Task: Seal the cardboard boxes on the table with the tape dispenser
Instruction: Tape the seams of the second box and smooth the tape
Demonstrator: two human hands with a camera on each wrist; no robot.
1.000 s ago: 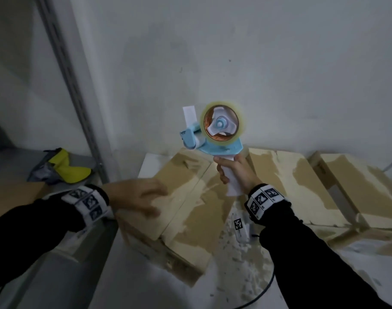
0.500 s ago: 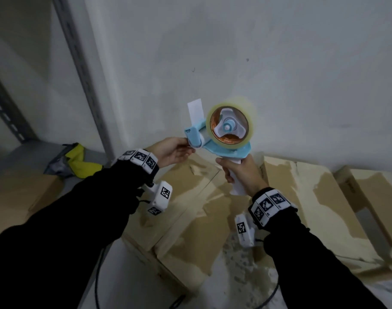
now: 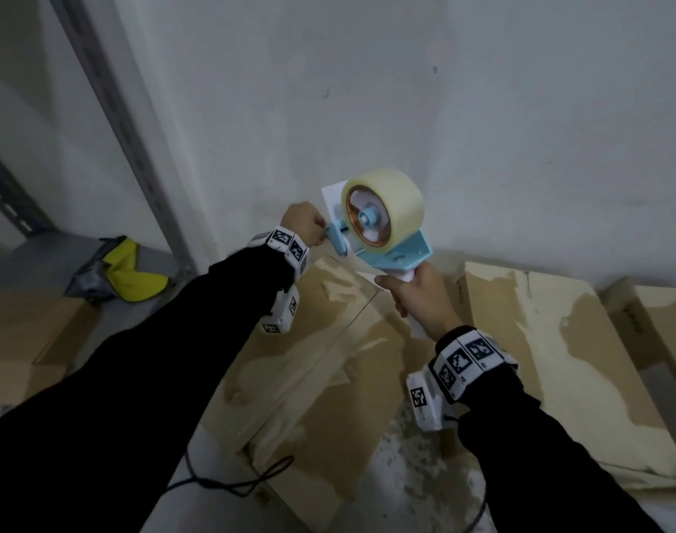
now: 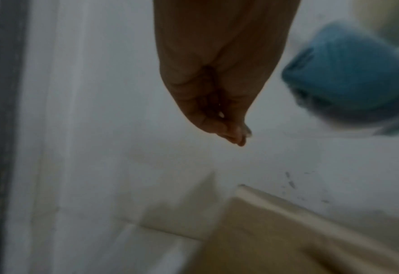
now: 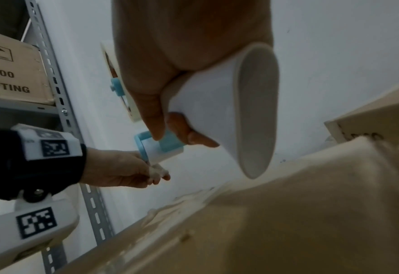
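My right hand (image 3: pixel 409 298) grips the white handle (image 5: pixel 217 103) of a light-blue tape dispenser (image 3: pixel 390 255), held upright in the air above the table. It carries a roll of clear tape (image 3: pixel 386 209). My left hand (image 3: pixel 321 238) is at the dispenser's front end, fingertips (image 4: pixel 238 137) pressed together. In the right wrist view they pinch a whitish tape end (image 5: pixel 156 171) just under the blue roller (image 5: pixel 147 146). Below lies a closed cardboard box (image 3: pixel 309 359) with an untaped centre seam and torn, pale patches. Two more boxes (image 3: pixel 540 359) (image 3: pixel 659 325) lie to its right.
A grey wall stands close behind the boxes. At left a slotted metal shelf upright (image 3: pixel 136 148) rises; beside it are a yellow and grey item (image 3: pixel 128 275), a brown carton (image 3: pixel 28 340) and a printed carton (image 5: pixel 11 70). A black cable (image 3: pixel 232 480) loops by the near box.
My left hand left the near box's top and rose to the dispenser's front end, where it now pinches the tape end. The dispenser turned, so the roll's outer face shows.
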